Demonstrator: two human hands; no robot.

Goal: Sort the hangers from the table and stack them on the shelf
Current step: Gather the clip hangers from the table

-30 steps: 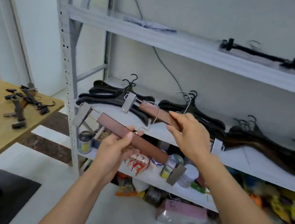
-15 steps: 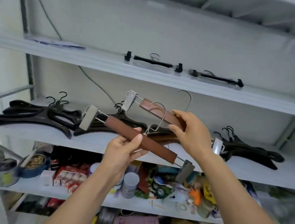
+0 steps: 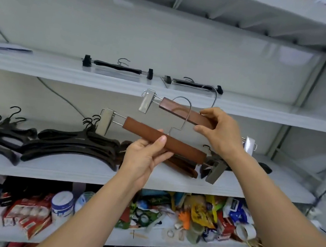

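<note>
Left hand (image 3: 147,154): grips the near hanger (image 3: 183,149) around mid-bar, thumb on the front face and fingers curled behind.
Right hand (image 3: 219,131): pinches the far hanger (image 3: 180,112) at the right part of its bar, fingers on top and thumb underneath.
Near hanger: brown wooden bar, tilted down to the right, held in the air in front of the middle shelf (image 3: 67,172). A metal clip (image 3: 104,121) sits at each end, and its wire hook (image 3: 187,110) rises across the far hanger's bar.
Far hanger: same kind, same tilt, held higher and further back, level with the front edge of the upper shelf (image 3: 60,71). The two bars are apart.
Black hangers (image 3: 67,145): stacked in piles on the left half of the middle shelf, hooks towards the back.
Brown hangers (image 3: 181,165): a small pile on the middle shelf, near its centre, partly hidden behind the near hanger.
Clip hangers (image 3: 117,67): two black groups lying flat on the upper shelf, side by side near its centre.
Paper (image 3: 5,46): flat at the left end of the upper shelf.
Lower shelf (image 3: 141,239): crowded with clutter (image 3: 203,215) such as packets, tubs and boxes.
</note>
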